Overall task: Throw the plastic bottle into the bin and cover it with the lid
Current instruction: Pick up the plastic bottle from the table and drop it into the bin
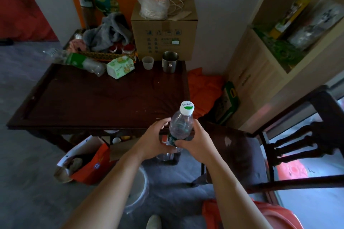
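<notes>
A clear plastic bottle (181, 125) with a white and green cap is upright in front of me, just past the near edge of the dark wooden table (89, 98). My left hand (155, 141) wraps its lower part from the left. My right hand (194, 142) grips it from the right around the green label. On the floor below, partly hidden by my left forearm, stands a round pale bin (138, 189) with a clear liner. A red-orange rounded plastic piece (277, 216) lies at the bottom right; I cannot tell whether it is the lid.
A cardboard box (163, 31), metal mug (169, 62), small cup (148, 62), tissue pack (120, 68) and clothes crowd the table's far side. An open orange paper bag (87, 161) sits on the floor at left. A dark wooden chair (247, 154) stands at right.
</notes>
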A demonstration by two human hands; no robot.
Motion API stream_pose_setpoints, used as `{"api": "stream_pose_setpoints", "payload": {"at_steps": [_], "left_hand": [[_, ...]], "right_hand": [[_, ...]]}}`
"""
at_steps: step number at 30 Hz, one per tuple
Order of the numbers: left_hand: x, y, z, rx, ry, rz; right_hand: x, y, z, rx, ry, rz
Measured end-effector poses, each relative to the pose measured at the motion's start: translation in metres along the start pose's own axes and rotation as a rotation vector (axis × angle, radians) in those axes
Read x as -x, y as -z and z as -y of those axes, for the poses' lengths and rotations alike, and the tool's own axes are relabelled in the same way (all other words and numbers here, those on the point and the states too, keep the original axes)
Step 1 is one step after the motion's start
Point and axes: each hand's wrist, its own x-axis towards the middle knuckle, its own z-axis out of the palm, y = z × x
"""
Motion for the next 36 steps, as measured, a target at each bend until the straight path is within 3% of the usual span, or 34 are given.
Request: {"api": "stream_pose_setpoints", "payload": {"at_steps": [12, 21, 36], "left_hand": [[0.06, -0.029, -0.009, -0.026, 0.008, -0.032], [0.093, -0.006, 0.0, -0.002, 0.014, -0.089], [0.156, 0.102, 0.083, 0.03, 0.01, -0.057]], "right_hand": [[0.053, 0.004, -0.019, -0.018, -0.002, 0.058], [0.067, -0.02, -0.001, 0.009, 0.037, 0.076], [0.089, -0.163, 0.045, -0.007, -0.038, 0.05]]}}
